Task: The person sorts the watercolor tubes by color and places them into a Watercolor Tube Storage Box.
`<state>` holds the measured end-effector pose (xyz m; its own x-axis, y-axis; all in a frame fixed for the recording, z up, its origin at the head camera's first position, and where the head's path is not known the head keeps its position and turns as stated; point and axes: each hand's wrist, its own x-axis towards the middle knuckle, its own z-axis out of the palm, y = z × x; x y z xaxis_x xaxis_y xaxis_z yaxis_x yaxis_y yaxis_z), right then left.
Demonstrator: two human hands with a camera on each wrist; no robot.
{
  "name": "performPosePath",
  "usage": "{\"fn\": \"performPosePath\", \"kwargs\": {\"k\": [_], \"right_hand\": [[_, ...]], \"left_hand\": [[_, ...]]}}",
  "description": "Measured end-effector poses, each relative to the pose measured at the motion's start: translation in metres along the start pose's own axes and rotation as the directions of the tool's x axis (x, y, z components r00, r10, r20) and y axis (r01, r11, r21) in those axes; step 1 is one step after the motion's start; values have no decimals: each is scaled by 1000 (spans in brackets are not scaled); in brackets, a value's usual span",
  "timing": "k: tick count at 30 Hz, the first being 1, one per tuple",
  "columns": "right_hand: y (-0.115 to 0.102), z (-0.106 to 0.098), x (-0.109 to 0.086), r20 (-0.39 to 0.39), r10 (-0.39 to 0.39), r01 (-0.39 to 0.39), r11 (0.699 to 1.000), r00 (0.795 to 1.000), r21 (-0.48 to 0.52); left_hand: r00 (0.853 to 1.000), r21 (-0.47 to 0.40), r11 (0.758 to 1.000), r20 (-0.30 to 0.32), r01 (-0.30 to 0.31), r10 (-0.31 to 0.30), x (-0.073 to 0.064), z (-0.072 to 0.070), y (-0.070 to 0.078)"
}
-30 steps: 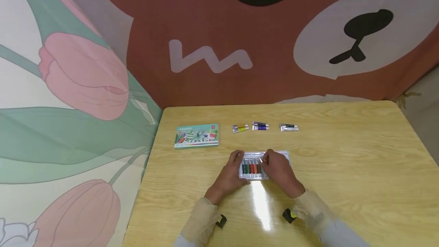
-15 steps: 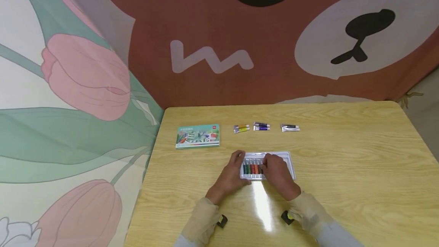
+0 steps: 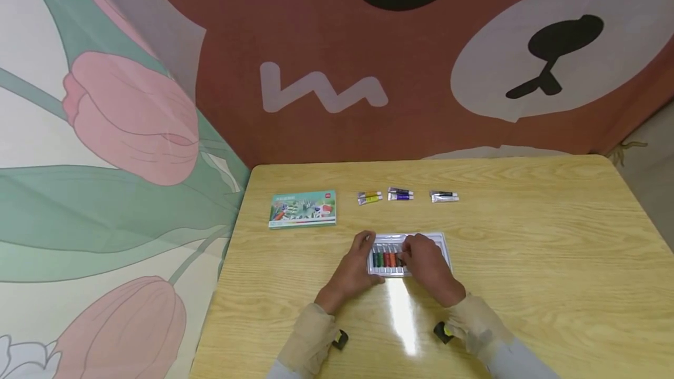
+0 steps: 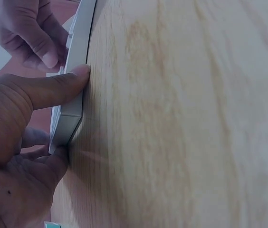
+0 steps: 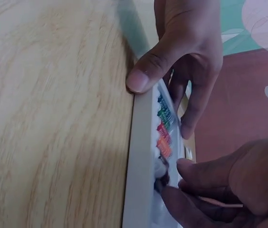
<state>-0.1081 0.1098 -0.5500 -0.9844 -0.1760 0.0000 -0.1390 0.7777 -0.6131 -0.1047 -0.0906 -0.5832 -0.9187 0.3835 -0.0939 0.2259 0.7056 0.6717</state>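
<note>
In the head view, a white plastic tray (image 3: 438,240) holds a row of small paint tubes (image 3: 385,259) with green, red and orange labels. My left hand (image 3: 351,268) grips the tray's left end, thumb on the near edge and fingers at the far side. My right hand (image 3: 427,261) is over the tray's middle, just right of the orange tube. In the right wrist view, its thumb and fingers pinch a dark paint tube (image 5: 164,176) with a white cap, slightly askew in the tray. The fingers hide much of this tube.
Behind the tray lie three pairs of paint tubes: yellow and ochre (image 3: 370,197), blue-violet (image 3: 401,194), black and silver-white (image 3: 444,196). A green illustrated box (image 3: 302,209) lies at the left. The wooden table (image 3: 537,262) meets a printed cloth backdrop (image 3: 326,133).
My right hand has come down slightly towards the tray, and its fingers now cover more of the dark tube. My left hand keeps its grip on the tray.
</note>
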Motion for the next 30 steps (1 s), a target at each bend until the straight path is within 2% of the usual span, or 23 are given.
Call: {"fn": "performPosePath", "kwargs": {"k": [4, 11, 20, 30], "right_hand": [[-1, 1, -1, 2, -43, 43, 999, 999, -1], [-5, 4, -2, 0, -36, 36, 998, 999, -50], [-6, 9, -5, -55, -55, 50, 994, 997, -94], [-1, 16, -6, -126, -91, 82, 994, 988, -75]], "left_hand": [[1000, 2, 1000, 1, 0, 0, 0, 0, 0], [1000, 6, 1000, 1, 5, -5, 0, 0, -1], [1000, -13, 1000, 5, 9, -9, 0, 1, -1], [1000, 1, 1000, 15, 19, -19, 1, 1, -1]]}}
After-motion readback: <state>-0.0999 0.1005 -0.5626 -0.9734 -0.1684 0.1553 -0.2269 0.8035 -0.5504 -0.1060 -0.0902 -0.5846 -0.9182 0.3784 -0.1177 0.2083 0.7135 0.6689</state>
